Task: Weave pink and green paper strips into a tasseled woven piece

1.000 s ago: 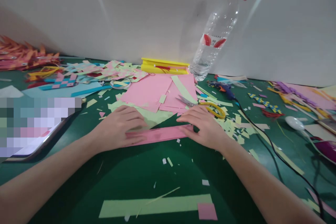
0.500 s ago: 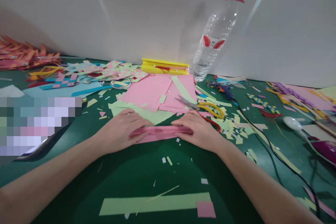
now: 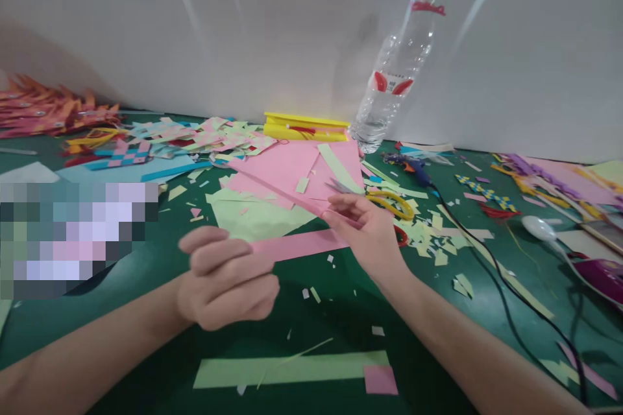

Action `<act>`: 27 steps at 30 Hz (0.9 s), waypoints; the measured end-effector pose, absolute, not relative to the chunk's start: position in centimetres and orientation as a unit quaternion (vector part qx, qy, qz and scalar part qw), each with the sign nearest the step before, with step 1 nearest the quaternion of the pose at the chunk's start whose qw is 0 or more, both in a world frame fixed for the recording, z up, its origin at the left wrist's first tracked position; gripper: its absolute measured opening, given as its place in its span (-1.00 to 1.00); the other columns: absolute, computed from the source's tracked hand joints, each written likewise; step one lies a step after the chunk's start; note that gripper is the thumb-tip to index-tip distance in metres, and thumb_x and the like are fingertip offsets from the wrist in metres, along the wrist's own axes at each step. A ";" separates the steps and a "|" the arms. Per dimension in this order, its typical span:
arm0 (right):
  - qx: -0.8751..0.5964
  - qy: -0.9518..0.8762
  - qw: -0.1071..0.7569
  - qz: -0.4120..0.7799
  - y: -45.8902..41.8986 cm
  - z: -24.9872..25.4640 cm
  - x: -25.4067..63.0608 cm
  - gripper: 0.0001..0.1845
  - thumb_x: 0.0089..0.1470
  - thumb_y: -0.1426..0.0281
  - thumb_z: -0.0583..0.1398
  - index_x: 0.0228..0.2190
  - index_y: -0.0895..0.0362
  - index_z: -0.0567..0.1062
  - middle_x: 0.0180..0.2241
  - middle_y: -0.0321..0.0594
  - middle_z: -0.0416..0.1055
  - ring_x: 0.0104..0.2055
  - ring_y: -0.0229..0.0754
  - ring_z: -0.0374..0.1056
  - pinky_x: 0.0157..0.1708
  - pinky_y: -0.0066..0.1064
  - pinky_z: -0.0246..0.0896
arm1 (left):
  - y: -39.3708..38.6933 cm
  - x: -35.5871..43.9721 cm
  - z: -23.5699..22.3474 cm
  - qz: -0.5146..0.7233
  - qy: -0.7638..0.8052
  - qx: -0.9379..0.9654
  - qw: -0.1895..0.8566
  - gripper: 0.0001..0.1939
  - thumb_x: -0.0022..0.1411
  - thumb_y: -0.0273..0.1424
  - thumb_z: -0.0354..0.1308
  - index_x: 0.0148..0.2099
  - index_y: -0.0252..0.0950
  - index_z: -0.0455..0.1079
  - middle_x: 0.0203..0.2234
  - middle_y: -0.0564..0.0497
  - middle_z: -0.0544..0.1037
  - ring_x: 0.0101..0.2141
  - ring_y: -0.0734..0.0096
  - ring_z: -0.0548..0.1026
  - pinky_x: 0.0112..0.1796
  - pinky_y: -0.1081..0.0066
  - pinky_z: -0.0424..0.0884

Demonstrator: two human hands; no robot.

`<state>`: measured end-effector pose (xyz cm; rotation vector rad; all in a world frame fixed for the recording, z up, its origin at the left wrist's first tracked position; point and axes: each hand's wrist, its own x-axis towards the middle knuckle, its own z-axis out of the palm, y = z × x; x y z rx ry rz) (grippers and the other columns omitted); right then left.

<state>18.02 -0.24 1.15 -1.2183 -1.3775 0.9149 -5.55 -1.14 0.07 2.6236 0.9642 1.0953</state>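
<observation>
My right hand [image 3: 372, 233] pinches a narrow pink paper strip [image 3: 277, 191], which slants up and away to the left. Below it, a wider flat pink length [image 3: 304, 246] reaches from under the right fingers toward my left hand [image 3: 228, 279]; whether both lengths are one folded piece I cannot tell. My left hand is raised with its fingers curled in, covering the left end of the flat length. What it holds, if anything, is hidden. Just beyond the right hand lie scissors [image 3: 392, 203] with yellow and red handles, partly covered by that hand.
Pink sheets [image 3: 263, 155] and a pale green sheet [image 3: 253, 220] lie ahead. A green strip [image 3: 287, 368] and pink square [image 3: 380, 380] are nearest me. A water bottle [image 3: 384, 94] leans at the wall. Rightward sits a glue gun [image 3: 413, 167] with its cord [image 3: 479, 253].
My left hand has come off the folded pink paper, moved nearer me and curled up. The narrow pink strip now stretches up to the left from my right hand, which stays nearly in place.
</observation>
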 end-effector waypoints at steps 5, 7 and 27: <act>-0.462 -0.531 0.558 0.440 -0.6 1.6 16.2 -0.66 -0.15 0.26 0.37 -0.28 0.08 0.52 -0.35 -0.24 0.53 -0.27 -0.18 0.48 -0.19 -0.27 0.44 | -1.3 -2.1 1.1 0.400 0.377 0.796 0.254 -0.89 0.22 -0.31 0.08 -0.23 -0.21 0.33 -0.48 0.07 0.50 -0.48 0.40 0.43 -0.40 0.37 0.33; -0.453 -0.542 0.546 0.450 -0.8 1.8 15.5 -0.68 -0.14 0.25 0.36 -0.30 0.08 0.51 -0.35 -0.24 0.53 -0.28 -0.18 0.48 -0.22 -0.30 0.45 | -0.8 -1.2 1.7 0.410 0.440 0.700 0.386 -0.73 0.19 -0.17 0.12 -0.18 -0.26 0.33 -0.53 0.07 0.46 -0.54 0.41 0.41 -0.53 0.44 0.31; -0.480 -0.650 0.525 0.267 0.4 0.0 17.9 -0.64 0.05 0.13 0.22 -0.64 0.08 0.43 -0.65 -0.33 0.32 -0.59 -0.29 0.18 -0.57 -0.41 0.15 | 0.3 -1.6 -0.3 0.567 0.490 0.431 0.503 -0.65 0.01 -0.14 0.34 -0.32 -0.30 0.40 -0.61 0.14 0.42 -0.60 0.52 0.39 -0.48 0.48 0.42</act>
